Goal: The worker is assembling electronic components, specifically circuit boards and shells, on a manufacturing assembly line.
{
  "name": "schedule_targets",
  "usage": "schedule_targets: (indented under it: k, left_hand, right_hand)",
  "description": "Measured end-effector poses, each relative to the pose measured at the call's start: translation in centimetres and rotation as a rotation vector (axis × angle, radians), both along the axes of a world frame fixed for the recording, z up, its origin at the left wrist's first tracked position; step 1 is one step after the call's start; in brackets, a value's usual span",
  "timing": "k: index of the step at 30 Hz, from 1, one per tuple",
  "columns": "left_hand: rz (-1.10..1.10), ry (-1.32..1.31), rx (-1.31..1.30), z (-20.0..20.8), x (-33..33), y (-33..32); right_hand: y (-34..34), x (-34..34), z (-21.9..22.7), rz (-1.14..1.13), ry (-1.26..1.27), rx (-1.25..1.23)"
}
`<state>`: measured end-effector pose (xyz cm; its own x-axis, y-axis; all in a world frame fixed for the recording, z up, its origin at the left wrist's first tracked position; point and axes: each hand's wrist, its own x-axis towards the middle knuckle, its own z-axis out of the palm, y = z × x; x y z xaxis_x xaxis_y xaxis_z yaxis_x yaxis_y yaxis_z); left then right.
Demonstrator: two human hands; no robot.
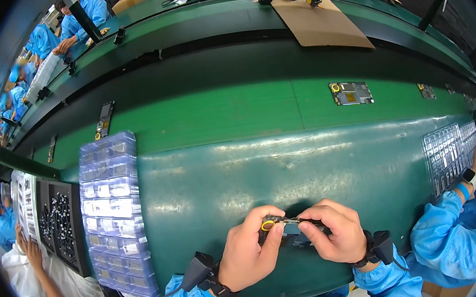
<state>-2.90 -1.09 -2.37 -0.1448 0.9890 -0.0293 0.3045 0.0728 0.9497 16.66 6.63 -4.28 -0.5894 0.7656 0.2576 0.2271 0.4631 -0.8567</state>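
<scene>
Circuit board (288, 221) pinched two-handed over green worktop (195, 182).
Left hand (251, 248), right hand (337, 232): thumbs and fingers clamped on opposite ends, hiding them. Blister trays (112, 222) left; more boards (351, 93) on green belt (199, 115) ahead; co-worker's sleeve (450, 233) right.

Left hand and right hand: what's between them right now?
The head view shows a circuit board with a yellow ring between the left hand and the right hand, held by both.
</scene>
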Motion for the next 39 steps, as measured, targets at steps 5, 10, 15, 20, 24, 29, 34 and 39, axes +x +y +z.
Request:
schedule_targets:
  k: [5, 10, 15, 20, 24, 29, 34, 39]
  left_hand:
    - [0.018, -0.054, -0.092, -0.4, 0.0, 0.0]
    - [0.045, -0.083, -0.136, -0.5, 0.4, -0.2]
    - [0.053, -0.061, -0.159, -0.8, 0.3, 0.2]
    - [0.033, -0.127, -0.224, -1.9, -0.5, 0.3]
    - [-0.018, -0.477, -0.280, -1.0, -0.7, 0.3]
    - [-0.075, -0.717, -0.395, -0.6, -0.7, 0.3]
    - [-0.035, -0.645, -0.412, -0.5, -0.5, 0.4]
    - [-0.004, -0.521, -0.255, -0.1, -0.4, -0.1]
  right_hand:
    - [0.5, 0.4, 0.0, 0.094, 0.098, -0.322]
    - [1.0, 1.1, -0.3, 0.198, 0.018, -0.622]
    - [0.5, 0.8, -0.2, 0.179, 0.012, -0.676]
    - [0.3, 0.6, -0.3, 0.169, 0.077, -0.772]
    - [0.6, 0.7, -1.1, 0.144, 0.237, -0.856]
    - [0.8, 0.9, -1.1, 0.151, 0.235, -0.978]
    - [0.7, 0.9, -1.3, 0.134, 0.256, -1.026]
    - [0.9, 0.4, -0.4, 0.125, 0.232, -0.889]
